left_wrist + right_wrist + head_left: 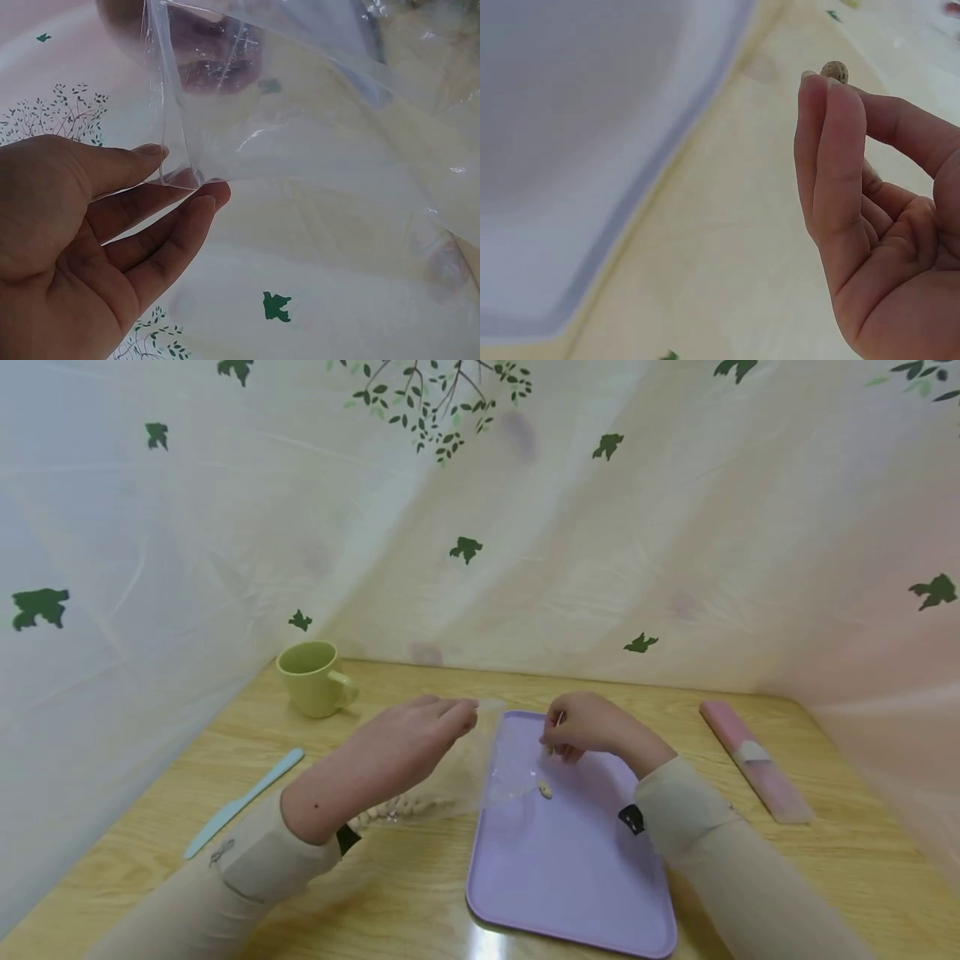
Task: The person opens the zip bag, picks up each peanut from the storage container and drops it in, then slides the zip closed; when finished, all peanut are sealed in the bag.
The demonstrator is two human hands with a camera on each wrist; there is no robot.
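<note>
My left hand [390, 747] pinches the edge of a clear plastic bag [300, 142] between thumb and fingers. Several unshelled peanuts [408, 806] lie at the bottom of the bag, partly hidden by the left arm. The bag's other side overlaps the purple tray [562, 877] in the head view. Over the tray's far part, my right hand [588, 727] holds one peanut [835, 71] at its fingertips, and only the nut's end shows in the right wrist view. Another peanut [544, 789] lies on the tray just below that hand.
On the far left stands a green mug [311, 685], its handle turned right. A light blue plastic knife [247, 806] lies on the wooden table near the left forearm. Right of the tray is a long pink case [753, 760] with a pale band. A leaf-patterned curtain [525, 610] hangs behind.
</note>
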